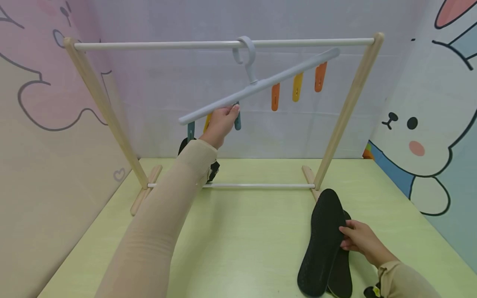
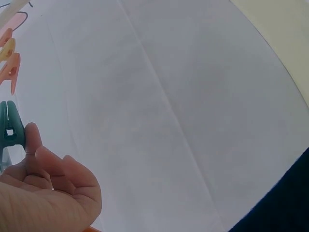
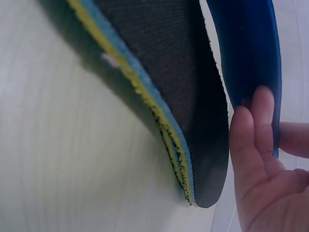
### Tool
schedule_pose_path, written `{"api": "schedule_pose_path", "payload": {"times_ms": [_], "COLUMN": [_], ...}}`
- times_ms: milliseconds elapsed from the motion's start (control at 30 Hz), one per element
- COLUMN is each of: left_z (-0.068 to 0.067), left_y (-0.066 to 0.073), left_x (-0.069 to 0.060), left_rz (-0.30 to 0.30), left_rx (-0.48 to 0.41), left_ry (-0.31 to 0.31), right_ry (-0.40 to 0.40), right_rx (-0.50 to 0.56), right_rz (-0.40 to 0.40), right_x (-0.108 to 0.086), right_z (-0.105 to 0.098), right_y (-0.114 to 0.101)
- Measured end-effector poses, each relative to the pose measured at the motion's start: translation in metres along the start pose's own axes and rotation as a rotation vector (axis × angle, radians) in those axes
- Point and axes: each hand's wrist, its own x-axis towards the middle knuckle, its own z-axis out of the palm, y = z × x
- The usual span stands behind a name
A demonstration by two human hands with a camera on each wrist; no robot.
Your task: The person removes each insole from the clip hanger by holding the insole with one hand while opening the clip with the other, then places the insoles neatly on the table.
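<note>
My left hand [image 1: 220, 126] pinches a teal clip [image 1: 238, 120] near the middle of a white hanger [image 1: 220, 102]. In the left wrist view the teal clip [image 2: 11, 126] is at the fingertips of that hand [image 2: 63, 188]. At the front right, my right hand [image 1: 363, 241] grips the edge of a black insole [image 1: 323, 244] raised off the table. Its blue underside [image 3: 248, 48] faces the fingers in the right wrist view. A second black insole [image 1: 340, 269], with a yellow and blue edge, lies partly behind it.
The tilted hanger hooks over the white rail [image 1: 156, 46] of a wooden stand [image 1: 346, 111], left end low. Orange clips [image 1: 275, 97] and a yellow clip [image 1: 297, 87] hang on its right. A black item [image 1: 213, 171], mostly behind my left arm, hangs below another teal clip [image 1: 191, 131].
</note>
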Motion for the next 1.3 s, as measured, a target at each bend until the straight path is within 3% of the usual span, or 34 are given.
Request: {"api": "schedule_pose_path", "payload": {"times_ms": [1300], "left_z": [0.006], "left_y": [0.001], "left_x": [0.004], "left_rz": [-0.018], "left_rx": [0.013], "left_ry": [-0.001], "right_ry": [-0.004], "right_rx": [-0.017], "right_rz": [0.009], "right_x": [0.003], "right_z": [-0.001], "right_y": [0.011]}}
